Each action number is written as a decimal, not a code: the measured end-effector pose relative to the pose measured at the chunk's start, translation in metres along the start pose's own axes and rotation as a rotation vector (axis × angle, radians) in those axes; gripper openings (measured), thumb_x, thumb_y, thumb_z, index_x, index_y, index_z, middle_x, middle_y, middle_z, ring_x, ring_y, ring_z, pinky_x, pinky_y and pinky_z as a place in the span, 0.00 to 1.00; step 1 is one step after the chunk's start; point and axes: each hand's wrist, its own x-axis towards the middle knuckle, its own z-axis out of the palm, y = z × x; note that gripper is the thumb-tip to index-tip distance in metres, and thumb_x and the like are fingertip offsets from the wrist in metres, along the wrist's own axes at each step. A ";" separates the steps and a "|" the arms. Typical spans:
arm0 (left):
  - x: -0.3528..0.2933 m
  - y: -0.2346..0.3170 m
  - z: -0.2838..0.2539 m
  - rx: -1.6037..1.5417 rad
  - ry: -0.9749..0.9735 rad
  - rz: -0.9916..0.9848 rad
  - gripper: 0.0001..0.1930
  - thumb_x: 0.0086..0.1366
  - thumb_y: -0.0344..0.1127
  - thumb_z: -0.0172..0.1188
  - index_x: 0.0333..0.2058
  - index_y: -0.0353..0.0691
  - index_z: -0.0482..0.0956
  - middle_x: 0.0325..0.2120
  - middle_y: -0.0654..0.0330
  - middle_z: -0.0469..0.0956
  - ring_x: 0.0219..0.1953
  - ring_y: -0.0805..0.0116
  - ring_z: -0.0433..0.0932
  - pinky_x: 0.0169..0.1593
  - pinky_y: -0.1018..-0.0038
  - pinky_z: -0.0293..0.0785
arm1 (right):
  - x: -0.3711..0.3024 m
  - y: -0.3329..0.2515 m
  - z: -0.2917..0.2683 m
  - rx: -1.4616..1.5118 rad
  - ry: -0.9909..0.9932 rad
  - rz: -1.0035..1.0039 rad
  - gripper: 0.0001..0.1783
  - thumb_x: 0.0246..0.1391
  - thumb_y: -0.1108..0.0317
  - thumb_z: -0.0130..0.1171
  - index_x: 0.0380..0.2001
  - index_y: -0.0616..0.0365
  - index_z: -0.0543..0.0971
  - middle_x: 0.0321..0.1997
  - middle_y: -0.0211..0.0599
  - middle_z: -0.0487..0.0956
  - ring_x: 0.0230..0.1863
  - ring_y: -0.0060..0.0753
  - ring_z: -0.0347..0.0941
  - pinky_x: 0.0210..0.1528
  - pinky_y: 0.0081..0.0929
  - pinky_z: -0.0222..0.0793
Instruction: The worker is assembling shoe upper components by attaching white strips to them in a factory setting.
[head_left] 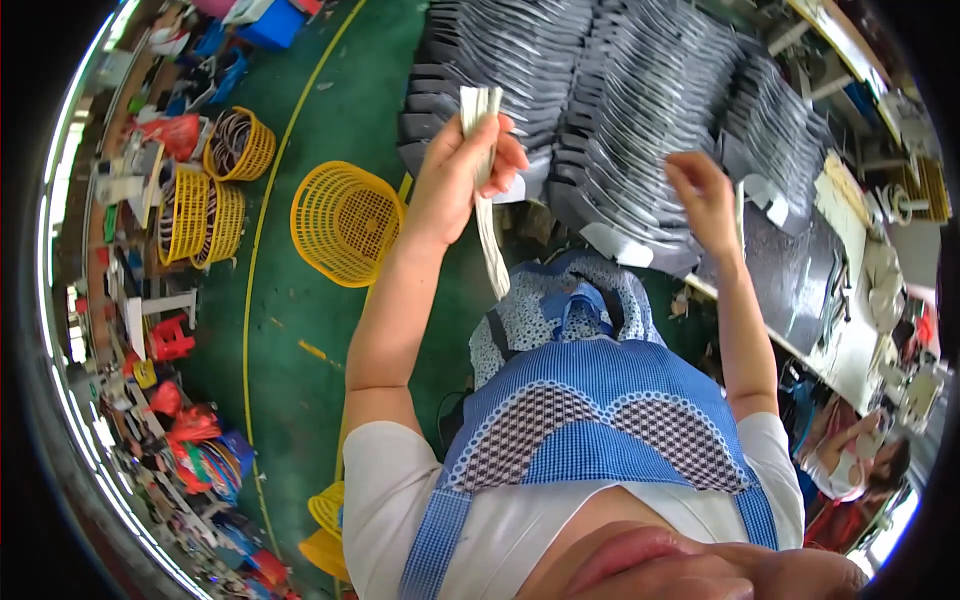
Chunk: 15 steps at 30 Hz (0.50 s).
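My left hand [460, 170] is closed round a bundle of cream-white flat strips [489, 245]. The short ends stick up above my thumb, and the long ends hang down toward my apron. My right hand [705, 198] is raised over the stacked dark panels, its fingers bent and apart, with nothing visible in them. Under and beyond my hands stand long rows of grey-black curved panels [640, 120], nested tightly together. White patches show on the panels at the near ends of the rows.
An open yellow plastic basket [345, 225] stands on the green floor to my left. Farther left are yellow baskets [200, 220] with dark coiled pieces, and a red stool [172, 338]. A dark-topped worktable [795, 285] lies to my right. Another person [850, 455] sits at the lower right.
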 end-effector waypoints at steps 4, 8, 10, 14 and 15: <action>-0.016 0.002 0.002 -0.066 0.012 0.046 0.12 0.70 0.41 0.47 0.39 0.38 0.71 0.24 0.57 0.76 0.19 0.76 0.68 0.21 0.82 0.59 | 0.031 -0.096 0.073 0.258 -0.267 -0.496 0.09 0.55 0.70 0.60 0.37 0.62 0.79 0.34 0.33 0.79 0.34 0.21 0.75 0.37 0.18 0.71; -0.023 0.003 0.012 -0.187 0.246 0.197 0.10 0.69 0.40 0.50 0.41 0.40 0.72 0.40 0.60 0.75 0.38 0.72 0.75 0.35 0.74 0.73 | 0.038 -0.130 0.107 0.546 -0.436 -0.260 0.08 0.54 0.69 0.61 0.33 0.63 0.79 0.35 0.36 0.77 0.34 0.23 0.74 0.37 0.21 0.70; -0.027 0.003 0.006 -0.196 0.240 0.222 0.10 0.69 0.40 0.51 0.42 0.40 0.73 0.45 0.60 0.72 0.42 0.70 0.75 0.41 0.70 0.75 | 0.036 -0.128 0.115 0.349 -0.289 -0.531 0.07 0.54 0.69 0.61 0.31 0.63 0.79 0.33 0.35 0.77 0.31 0.22 0.74 0.33 0.20 0.69; -0.027 -0.005 0.010 -0.124 0.250 0.228 0.12 0.69 0.41 0.50 0.44 0.39 0.73 0.46 0.59 0.73 0.43 0.71 0.75 0.47 0.68 0.75 | 0.035 -0.128 0.129 0.462 -0.435 -0.327 0.07 0.53 0.71 0.61 0.30 0.64 0.78 0.30 0.34 0.76 0.28 0.21 0.73 0.31 0.16 0.67; -0.025 -0.010 0.013 -0.147 0.324 0.251 0.12 0.69 0.41 0.51 0.43 0.39 0.73 0.43 0.59 0.75 0.42 0.72 0.76 0.45 0.70 0.75 | 0.039 -0.124 0.128 0.526 -0.468 -0.291 0.05 0.53 0.71 0.61 0.30 0.63 0.79 0.29 0.31 0.77 0.28 0.19 0.73 0.32 0.16 0.67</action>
